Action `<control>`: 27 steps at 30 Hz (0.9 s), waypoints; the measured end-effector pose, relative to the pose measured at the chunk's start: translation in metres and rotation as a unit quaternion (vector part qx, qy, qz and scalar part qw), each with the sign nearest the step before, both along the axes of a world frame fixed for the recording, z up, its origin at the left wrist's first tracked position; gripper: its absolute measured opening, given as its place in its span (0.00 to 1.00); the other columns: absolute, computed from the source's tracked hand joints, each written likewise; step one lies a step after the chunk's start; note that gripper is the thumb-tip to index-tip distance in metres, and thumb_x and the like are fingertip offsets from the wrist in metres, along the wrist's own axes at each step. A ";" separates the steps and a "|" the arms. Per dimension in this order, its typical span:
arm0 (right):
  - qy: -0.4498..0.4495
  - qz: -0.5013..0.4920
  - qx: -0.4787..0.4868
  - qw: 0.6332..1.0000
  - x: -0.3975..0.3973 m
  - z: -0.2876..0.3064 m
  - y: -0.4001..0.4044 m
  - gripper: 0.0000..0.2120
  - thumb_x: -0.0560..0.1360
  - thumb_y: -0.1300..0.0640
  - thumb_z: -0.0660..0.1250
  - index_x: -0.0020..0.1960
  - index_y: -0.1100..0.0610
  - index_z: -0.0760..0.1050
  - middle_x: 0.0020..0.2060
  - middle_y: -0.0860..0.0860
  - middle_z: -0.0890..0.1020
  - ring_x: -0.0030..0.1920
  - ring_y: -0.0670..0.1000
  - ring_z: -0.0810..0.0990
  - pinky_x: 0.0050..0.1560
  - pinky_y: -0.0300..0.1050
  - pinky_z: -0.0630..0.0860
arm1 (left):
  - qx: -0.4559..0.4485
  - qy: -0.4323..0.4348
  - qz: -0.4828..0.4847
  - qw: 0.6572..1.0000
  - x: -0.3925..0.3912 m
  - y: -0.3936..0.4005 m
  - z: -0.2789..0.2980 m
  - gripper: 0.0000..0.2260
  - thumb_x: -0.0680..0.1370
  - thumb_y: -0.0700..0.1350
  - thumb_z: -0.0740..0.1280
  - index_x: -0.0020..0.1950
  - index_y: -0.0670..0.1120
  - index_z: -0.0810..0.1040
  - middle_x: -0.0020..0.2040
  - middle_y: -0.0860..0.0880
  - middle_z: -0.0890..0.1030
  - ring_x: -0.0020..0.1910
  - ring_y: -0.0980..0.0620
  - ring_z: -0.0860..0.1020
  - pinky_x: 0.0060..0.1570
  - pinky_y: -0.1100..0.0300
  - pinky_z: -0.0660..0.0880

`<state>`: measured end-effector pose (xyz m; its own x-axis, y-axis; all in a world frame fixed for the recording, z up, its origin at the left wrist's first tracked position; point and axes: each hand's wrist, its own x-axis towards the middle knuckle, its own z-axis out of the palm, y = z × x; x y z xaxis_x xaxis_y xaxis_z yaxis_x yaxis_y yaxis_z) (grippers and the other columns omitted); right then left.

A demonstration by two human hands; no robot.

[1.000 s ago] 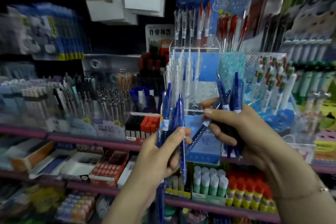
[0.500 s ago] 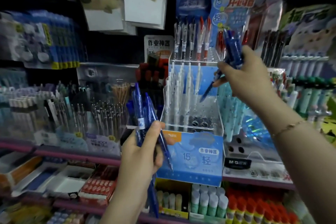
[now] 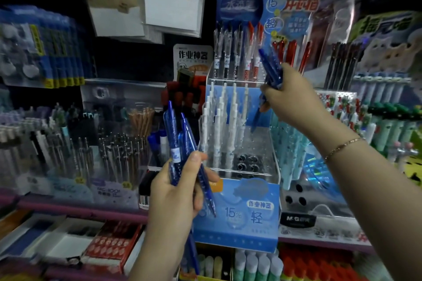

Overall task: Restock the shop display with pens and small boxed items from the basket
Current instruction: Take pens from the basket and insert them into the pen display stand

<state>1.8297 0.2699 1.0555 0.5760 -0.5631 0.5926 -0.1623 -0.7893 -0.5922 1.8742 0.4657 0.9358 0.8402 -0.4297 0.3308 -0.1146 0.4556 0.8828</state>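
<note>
My left hand (image 3: 175, 194) grips a bunch of blue pens (image 3: 174, 134) upright in front of the clear tiered pen stand (image 3: 271, 162). My right hand (image 3: 290, 96) is raised at the stand's upper right and grips a few blue pens (image 3: 270, 68), their tips slanting down toward the stand's upper tier. White pens (image 3: 219, 121) fill the left of the middle tier; several holes at the lower right are bare. Black and red pens (image 3: 237, 50) stand in the top row. The basket is out of view.
Shelves of stationery surround the stand: pen racks (image 3: 68, 143) at left, teal pens (image 3: 290, 143) and green pens (image 3: 392, 125) at right, glue sticks (image 3: 258, 264) and boxed items (image 3: 109, 246) below. Notepad packs (image 3: 171, 0) hang above. A pink shelf edge (image 3: 80, 209) runs across.
My right hand has risen from chest height to the stand's upper right with its pens. My left hand with its bunch has shifted a little left, and the view has tilted up.
</note>
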 end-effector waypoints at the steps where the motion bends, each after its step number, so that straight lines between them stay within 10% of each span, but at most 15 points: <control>1: 0.032 0.003 0.005 0.999 0.001 0.000 -0.001 0.07 0.79 0.62 0.61 0.56 0.58 0.68 0.45 0.58 0.80 0.37 0.51 0.83 0.22 0.37 0.70 | -0.001 0.003 0.000 1.000 0.001 0.000 0.001 0.15 0.71 0.57 0.64 0.47 0.47 0.80 0.34 0.47 0.82 0.18 0.57 0.64 0.19 0.66 0.62; 17: 0.221 0.011 0.033 0.975 0.011 0.022 0.004 0.09 0.74 0.65 0.69 0.41 0.61 0.68 0.23 0.52 0.81 0.20 0.45 0.79 0.17 0.33 0.67 | -0.037 -0.011 -0.041 0.998 -0.011 -0.012 0.018 0.11 0.73 0.55 0.64 0.42 0.51 0.82 0.36 0.49 0.83 0.18 0.58 0.63 0.18 0.68 0.61; 22: 0.088 -0.025 0.034 0.995 -0.012 0.020 0.023 0.08 0.75 0.63 0.68 0.50 0.65 0.72 0.32 0.55 0.77 0.23 0.48 0.75 0.16 0.33 0.66 | -0.039 -0.016 -0.064 0.997 -0.016 -0.015 0.015 0.13 0.71 0.57 0.66 0.46 0.50 0.84 0.36 0.49 0.82 0.18 0.59 0.61 0.18 0.68 0.60; 27: 0.010 0.245 0.238 0.940 -0.046 -0.011 0.063 0.10 0.73 0.52 0.71 0.41 0.60 0.79 0.18 0.50 0.71 0.18 0.47 0.64 0.21 0.38 0.64 | -0.019 -0.033 -0.114 0.993 -0.025 -0.017 0.009 0.16 0.69 0.60 0.67 0.47 0.51 0.84 0.31 0.51 0.82 0.17 0.59 0.62 0.18 0.68 0.61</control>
<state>1.7836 0.3333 1.0448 0.8432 -0.4264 0.3273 0.1363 -0.4194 -0.8975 1.8495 0.4486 0.9445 0.6983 -0.5927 0.4014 -0.0609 0.5095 0.8583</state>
